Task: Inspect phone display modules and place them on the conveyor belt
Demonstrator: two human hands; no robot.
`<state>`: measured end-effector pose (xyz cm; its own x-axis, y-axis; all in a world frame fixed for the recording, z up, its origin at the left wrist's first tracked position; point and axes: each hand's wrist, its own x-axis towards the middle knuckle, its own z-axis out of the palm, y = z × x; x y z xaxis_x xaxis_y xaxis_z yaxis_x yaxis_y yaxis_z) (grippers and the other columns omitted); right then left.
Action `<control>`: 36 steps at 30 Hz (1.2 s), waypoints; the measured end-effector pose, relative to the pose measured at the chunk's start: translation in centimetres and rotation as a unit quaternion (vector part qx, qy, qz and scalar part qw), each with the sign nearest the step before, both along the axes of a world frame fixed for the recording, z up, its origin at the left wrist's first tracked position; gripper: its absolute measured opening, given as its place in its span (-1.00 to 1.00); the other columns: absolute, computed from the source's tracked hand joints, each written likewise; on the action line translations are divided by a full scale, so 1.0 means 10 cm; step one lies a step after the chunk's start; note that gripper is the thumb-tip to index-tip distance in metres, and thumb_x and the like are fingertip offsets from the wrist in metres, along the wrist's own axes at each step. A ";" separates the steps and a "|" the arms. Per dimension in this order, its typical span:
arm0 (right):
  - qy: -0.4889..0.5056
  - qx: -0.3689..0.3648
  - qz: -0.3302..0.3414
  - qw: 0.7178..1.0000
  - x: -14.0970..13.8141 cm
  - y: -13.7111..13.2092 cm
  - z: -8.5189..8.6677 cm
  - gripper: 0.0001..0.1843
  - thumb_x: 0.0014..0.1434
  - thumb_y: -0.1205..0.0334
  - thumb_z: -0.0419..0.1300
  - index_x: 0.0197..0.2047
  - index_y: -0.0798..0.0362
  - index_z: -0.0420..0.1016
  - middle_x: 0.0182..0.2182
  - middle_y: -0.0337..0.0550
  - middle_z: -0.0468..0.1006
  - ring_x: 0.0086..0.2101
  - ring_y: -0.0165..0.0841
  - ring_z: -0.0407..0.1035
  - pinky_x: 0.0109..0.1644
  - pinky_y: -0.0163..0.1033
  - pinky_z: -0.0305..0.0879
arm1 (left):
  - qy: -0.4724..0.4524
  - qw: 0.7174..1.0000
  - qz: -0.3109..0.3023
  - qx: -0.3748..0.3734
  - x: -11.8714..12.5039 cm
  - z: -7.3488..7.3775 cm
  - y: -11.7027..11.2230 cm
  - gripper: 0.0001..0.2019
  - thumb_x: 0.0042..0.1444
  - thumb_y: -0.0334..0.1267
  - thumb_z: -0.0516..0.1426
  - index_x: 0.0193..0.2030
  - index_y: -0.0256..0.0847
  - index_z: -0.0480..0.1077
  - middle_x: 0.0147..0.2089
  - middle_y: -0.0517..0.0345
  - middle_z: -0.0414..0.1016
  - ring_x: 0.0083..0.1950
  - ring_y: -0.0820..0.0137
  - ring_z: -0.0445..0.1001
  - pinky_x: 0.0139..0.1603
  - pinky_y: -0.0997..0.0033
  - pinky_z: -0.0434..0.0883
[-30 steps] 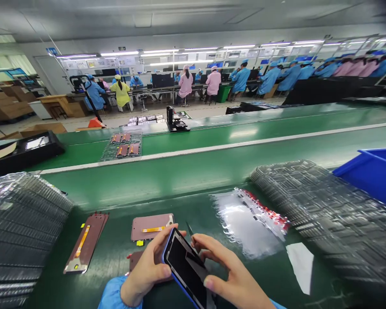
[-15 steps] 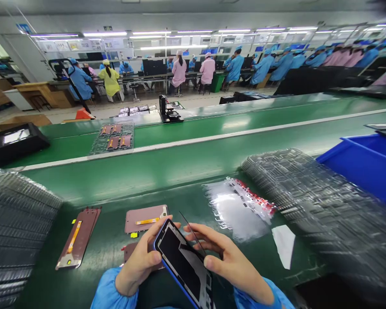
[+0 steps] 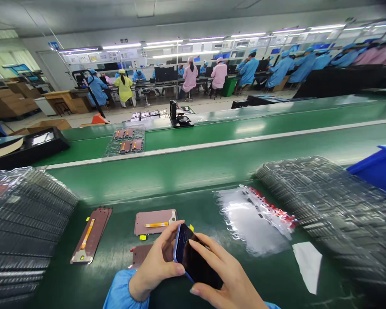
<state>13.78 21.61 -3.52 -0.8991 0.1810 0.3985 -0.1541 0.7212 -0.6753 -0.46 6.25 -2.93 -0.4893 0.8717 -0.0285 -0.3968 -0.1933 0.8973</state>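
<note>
My left hand point(image 3: 156, 262) is closed round the left side of a blue-edged phone point(image 3: 176, 246), which is tilted over the bench. A black screen panel point(image 3: 197, 262) lies over the phone's face. My right hand point(image 3: 225, 270) grips this panel, fingertips on its upper part and thumb at its lower left edge. Beyond my left hand lies a brown film-covered screen point(image 3: 164, 215) with an orange flex cable. Another brown screen point(image 3: 141, 256) is partly hidden by that hand. A third brown piece point(image 3: 94, 236), seemingly stacked, lies farther left.
Stacks of clear plastic trays stand at left point(image 3: 48, 214) and right point(image 3: 309, 193). Clear films with red tabs point(image 3: 251, 219), a white paper scrap point(image 3: 309, 262) and a blue bin point(image 3: 379, 169) are on the right. Across the green conveyor point(image 3: 193, 165), several people sit working.
The thin dark panel in my right hand has gone from standing beside the open phone to lying over its face. The view has swung slightly left and up.
</note>
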 end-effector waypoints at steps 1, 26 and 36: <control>0.000 0.003 0.001 1.000 0.00 0.00 0.00 -0.25 0.09 -0.11 0.34 0.30 -0.10 0.31 0.20 0.04 0.42 0.10 -0.03 0.41 0.13 -0.10 0.43 | 0.000 1.000 -0.001 0.000 0.00 0.00 0.00 -0.19 -0.23 -0.02 0.44 0.23 0.01 0.33 0.21 -0.05 0.44 0.22 0.07 0.39 0.26 0.11 0.26; 0.052 0.064 0.012 0.997 0.00 -0.03 0.02 -0.22 0.13 -0.10 0.32 0.35 -0.08 0.23 0.19 0.11 0.41 0.09 -0.01 0.41 0.11 -0.06 0.44 | 0.065 0.998 -0.018 -0.003 0.04 -0.01 -0.05 -0.20 -0.08 -0.03 0.37 0.31 -0.03 0.21 0.28 -0.13 0.36 0.31 -0.01 0.30 0.25 0.07 0.30; 0.069 0.077 0.028 0.994 0.00 -0.04 0.02 -0.21 0.17 -0.14 0.26 0.37 -0.04 0.17 0.20 0.17 0.38 0.12 0.03 0.36 0.13 -0.02 0.41 | 0.067 0.997 -0.026 0.005 0.05 0.05 -0.07 -0.19 -0.08 -0.04 0.37 0.33 -0.03 0.20 0.27 -0.13 0.38 0.33 0.00 0.28 0.29 0.08 0.26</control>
<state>13.76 21.26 -3.28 -0.8412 0.0606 0.5373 -0.2794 0.8020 -0.5280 0.04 5.57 -2.43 -0.4430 0.8955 0.0433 -0.2829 -0.1854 0.9411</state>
